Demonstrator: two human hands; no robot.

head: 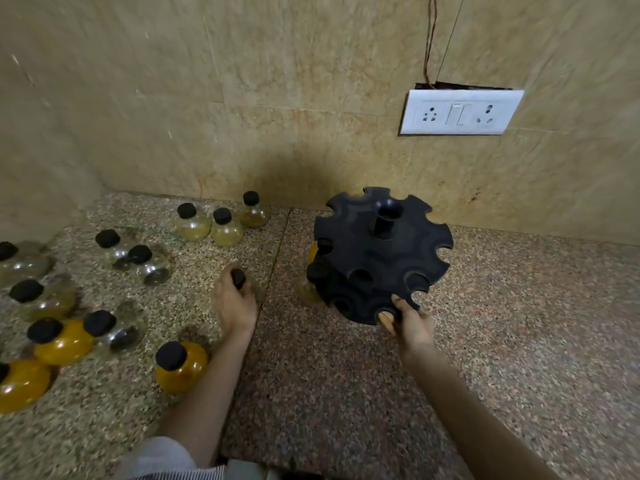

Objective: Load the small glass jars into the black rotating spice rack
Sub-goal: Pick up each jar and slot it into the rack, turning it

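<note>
The black rotating spice rack [379, 258] stands on the stone counter near the wall, with round notches around its rim. A jar with yellow contents [312, 252] shows at its left side. My right hand [410, 320] grips the rack's near rim, with something pale under the fingers. My left hand [233, 301] is closed over a small jar with a black cap [238, 278] on the counter, left of the rack. Several round glass jars with black caps stand to the left: an orange-yellow one [180, 367] near my left forearm, and pale ones [225, 226] near the wall.
The speckled counter [346, 375] meets a beige stone wall [277, 98] behind the rack. A white socket and switch plate [460, 112] is on the wall above the rack, right. More jars [62, 341] crowd the counter's left edge.
</note>
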